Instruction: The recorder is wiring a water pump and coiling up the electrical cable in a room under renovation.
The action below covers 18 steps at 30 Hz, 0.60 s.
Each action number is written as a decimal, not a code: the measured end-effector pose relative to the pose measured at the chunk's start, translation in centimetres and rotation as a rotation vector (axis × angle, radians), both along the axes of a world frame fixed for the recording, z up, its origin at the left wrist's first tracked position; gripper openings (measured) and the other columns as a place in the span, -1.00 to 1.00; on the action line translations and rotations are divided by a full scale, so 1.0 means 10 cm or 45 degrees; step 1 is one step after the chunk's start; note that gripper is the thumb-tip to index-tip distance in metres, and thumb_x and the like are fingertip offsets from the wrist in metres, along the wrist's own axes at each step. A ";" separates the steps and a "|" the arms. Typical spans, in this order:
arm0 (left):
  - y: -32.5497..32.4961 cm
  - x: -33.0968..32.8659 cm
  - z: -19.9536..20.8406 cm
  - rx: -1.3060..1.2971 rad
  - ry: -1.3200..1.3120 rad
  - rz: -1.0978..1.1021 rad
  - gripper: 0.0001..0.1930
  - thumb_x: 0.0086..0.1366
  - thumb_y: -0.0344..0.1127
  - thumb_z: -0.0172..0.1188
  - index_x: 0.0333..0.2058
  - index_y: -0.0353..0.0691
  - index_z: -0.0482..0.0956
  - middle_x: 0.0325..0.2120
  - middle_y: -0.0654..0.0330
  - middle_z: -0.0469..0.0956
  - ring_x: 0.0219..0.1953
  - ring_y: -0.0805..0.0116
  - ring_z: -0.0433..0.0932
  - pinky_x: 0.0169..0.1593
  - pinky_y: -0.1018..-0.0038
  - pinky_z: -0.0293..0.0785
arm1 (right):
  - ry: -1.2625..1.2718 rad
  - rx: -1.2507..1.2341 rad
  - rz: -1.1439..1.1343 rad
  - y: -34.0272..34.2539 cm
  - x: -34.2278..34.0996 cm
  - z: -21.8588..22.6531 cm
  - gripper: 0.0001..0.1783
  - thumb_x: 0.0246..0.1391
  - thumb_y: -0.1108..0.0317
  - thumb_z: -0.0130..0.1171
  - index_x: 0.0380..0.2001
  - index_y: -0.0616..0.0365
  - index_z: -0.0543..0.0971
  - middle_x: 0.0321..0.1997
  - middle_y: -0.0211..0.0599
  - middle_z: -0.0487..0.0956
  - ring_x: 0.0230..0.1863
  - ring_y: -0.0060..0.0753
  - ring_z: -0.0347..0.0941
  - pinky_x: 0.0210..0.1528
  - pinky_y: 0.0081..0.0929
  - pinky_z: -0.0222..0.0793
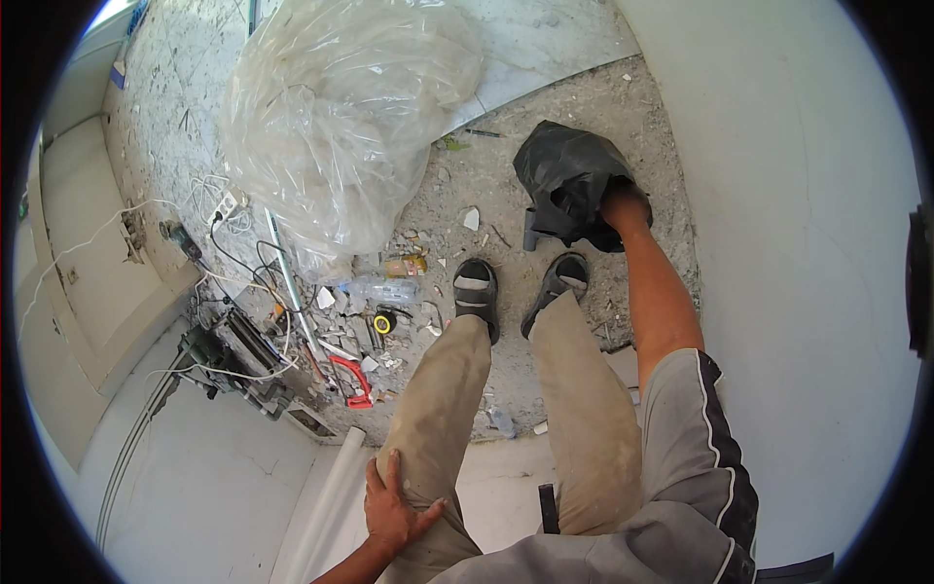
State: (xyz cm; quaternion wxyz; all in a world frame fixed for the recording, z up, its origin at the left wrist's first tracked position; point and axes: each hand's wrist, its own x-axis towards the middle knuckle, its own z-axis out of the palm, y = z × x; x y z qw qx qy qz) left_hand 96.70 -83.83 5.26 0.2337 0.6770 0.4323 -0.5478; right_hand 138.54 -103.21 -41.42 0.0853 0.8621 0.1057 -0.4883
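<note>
A crumpled black plastic bag (pixel 569 170) lies on the dusty floor ahead of my right foot. My right hand (pixel 626 206) reaches into its mouth, and the fingers are hidden inside the bag. A short grey pipe piece (pixel 530 230) pokes out beside the bag's left edge. My left hand (pixel 393 508) rests on my left thigh with its fingers spread, holding nothing.
A big heap of clear plastic sheeting (pixel 341 117) covers the floor ahead. To the left lie a red hacksaw (pixel 352 382), a yellow tape measure (pixel 385 322), a plastic bottle (pixel 384 290), an angle grinder (pixel 181 238), a power strip (pixel 226 206), cables and rubble. A wall (pixel 798 243) stands close on the right.
</note>
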 end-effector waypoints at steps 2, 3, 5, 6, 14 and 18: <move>-0.01 -0.02 0.02 0.014 -0.003 -0.008 0.24 -0.14 0.26 0.46 0.42 -0.09 -0.05 0.32 -0.35 -0.06 0.31 -0.37 0.13 0.29 -0.01 0.25 | -0.022 -0.012 -0.042 0.09 -0.01 0.05 -0.33 0.09 -0.14 0.26 0.15 0.04 0.55 0.24 -0.11 0.53 0.26 -0.09 0.45 0.19 -0.18 0.45; 0.01 -0.05 0.04 0.033 -0.018 -0.008 0.24 -0.14 0.26 0.47 0.42 -0.09 -0.05 0.32 -0.35 -0.06 0.31 -0.37 0.14 0.29 -0.01 0.25 | -0.057 -0.020 -0.077 0.21 -0.01 0.16 -0.34 0.09 -0.15 0.26 0.13 0.04 0.57 0.20 -0.12 0.56 0.22 -0.09 0.49 0.17 -0.19 0.47; 0.02 -0.06 0.02 0.025 -0.013 -0.006 0.25 -0.14 0.26 0.47 0.42 -0.09 -0.05 0.31 -0.36 -0.06 0.31 -0.38 0.14 0.29 -0.01 0.25 | -0.042 -0.017 -0.003 0.34 0.02 0.42 -0.45 0.16 -0.03 0.12 0.12 0.04 0.58 0.19 -0.07 0.56 0.20 -0.05 0.50 0.16 -0.17 0.47; 0.02 -0.06 0.01 0.019 -0.015 -0.003 0.25 -0.15 0.26 0.47 0.42 -0.09 -0.05 0.31 -0.36 -0.06 0.30 -0.38 0.15 0.29 -0.01 0.26 | -0.034 -0.014 0.071 0.38 0.02 0.48 -0.53 0.23 0.10 -0.01 0.10 0.05 0.58 0.17 -0.03 0.56 0.17 0.00 0.52 0.15 -0.15 0.47; 0.04 -0.06 0.00 0.019 -0.036 -0.042 0.25 -0.14 0.26 0.46 0.41 -0.11 -0.05 0.31 -0.36 -0.05 0.30 -0.39 0.15 0.29 -0.01 0.26 | -0.339 0.060 0.150 0.05 -0.16 0.04 -0.50 0.14 0.02 0.17 0.02 0.12 0.61 0.05 -0.07 0.62 0.14 -0.06 0.52 0.08 -0.17 0.44; 0.07 0.01 -0.02 0.000 -0.015 -0.062 0.25 -0.13 0.27 0.45 0.42 -0.12 -0.05 0.31 -0.36 -0.05 0.30 -0.40 0.14 0.29 -0.01 0.25 | -0.732 0.353 0.389 0.01 -0.28 0.12 -0.49 0.12 0.16 0.17 0.09 0.22 0.53 0.05 -0.10 0.55 0.16 -0.02 0.37 0.12 -0.16 0.26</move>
